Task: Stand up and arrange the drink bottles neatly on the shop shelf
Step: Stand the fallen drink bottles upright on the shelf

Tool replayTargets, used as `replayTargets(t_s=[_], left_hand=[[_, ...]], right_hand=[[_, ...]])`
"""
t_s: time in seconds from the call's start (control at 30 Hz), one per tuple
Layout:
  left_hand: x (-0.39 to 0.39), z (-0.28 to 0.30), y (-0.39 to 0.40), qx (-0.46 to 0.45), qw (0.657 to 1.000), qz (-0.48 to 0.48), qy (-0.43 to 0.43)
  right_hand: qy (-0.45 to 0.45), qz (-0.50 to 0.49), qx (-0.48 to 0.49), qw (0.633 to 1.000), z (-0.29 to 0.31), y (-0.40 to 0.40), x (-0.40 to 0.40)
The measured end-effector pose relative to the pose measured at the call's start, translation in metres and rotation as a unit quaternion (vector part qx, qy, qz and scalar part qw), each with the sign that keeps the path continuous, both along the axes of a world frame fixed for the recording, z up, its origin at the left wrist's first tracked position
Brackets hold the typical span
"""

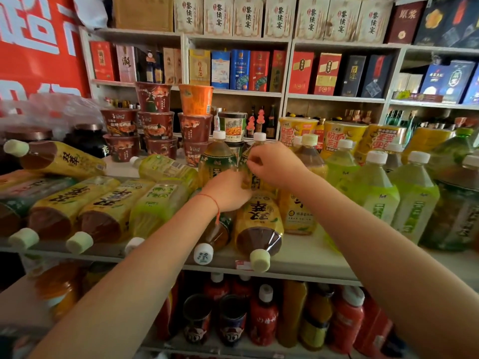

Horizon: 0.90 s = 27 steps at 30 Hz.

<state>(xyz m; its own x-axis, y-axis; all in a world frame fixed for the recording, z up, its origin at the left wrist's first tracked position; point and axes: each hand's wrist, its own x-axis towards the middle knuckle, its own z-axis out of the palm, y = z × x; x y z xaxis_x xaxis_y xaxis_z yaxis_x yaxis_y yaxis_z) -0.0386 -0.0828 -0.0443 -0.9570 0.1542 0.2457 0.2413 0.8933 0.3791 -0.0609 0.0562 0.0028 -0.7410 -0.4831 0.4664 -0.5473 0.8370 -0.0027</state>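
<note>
Both hands are on one upright tea bottle [255, 161] near the middle of the shelf [305, 255]: the right hand [274, 164] has its fingers curled round the shoulder just under the white cap, while the left hand [228, 194] wraps the lower body, likely steadying the base so it seats square beside its upright neighbour [217, 161]. To the right, the green bottles [373, 187] already stand in rows, which is probably why the work is moving leftward. And there's plenty left: toward the left end yellow-labelled bottles [103, 206] lie flat, caps at the front edge, and one more lies right below the hands [259, 229]. Noodle cups [155, 120] stack up along the back edge. Behind, wall shelving holds boxed liquor [241, 69]; a lower shelf carries red bottles [264, 314].
</note>
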Motion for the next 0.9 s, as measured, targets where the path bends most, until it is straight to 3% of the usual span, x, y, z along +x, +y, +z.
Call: replayTargets(t_s=[0.1,0.37,0.47,0.57,0.67,0.77,0.9], left_hand=[[0.025,-0.012,-0.012,-0.033,0.999,-0.017,0.038],[0.056,-0.045,-0.008,-0.093,0.989,-0.001,0.118],[0.059,-0.051,-0.007,-0.099,0.989,0.007,0.111],[0.063,-0.054,-0.006,-0.087,0.99,0.014,0.108],[0.064,-0.053,-0.006,-0.031,0.996,0.017,0.082],[0.065,-0.05,-0.006,0.029,0.997,0.017,0.067],[0.068,-0.051,-0.008,0.091,0.993,0.023,0.07]], right_hand=[[-0.133,0.066,-0.018,0.989,-0.019,0.017,0.032],[-0.238,0.094,0.108,0.961,-0.053,0.053,0.072],[-0.147,0.063,0.133,0.978,-0.085,0.053,0.08],[-0.024,0.052,0.034,0.998,-0.12,0.042,0.087],[0.055,0.072,-0.048,0.995,-0.131,0.04,0.083],[0.072,0.088,-0.053,0.992,-0.128,0.042,0.083],[0.028,0.099,-0.121,0.987,-0.105,0.043,0.091]])
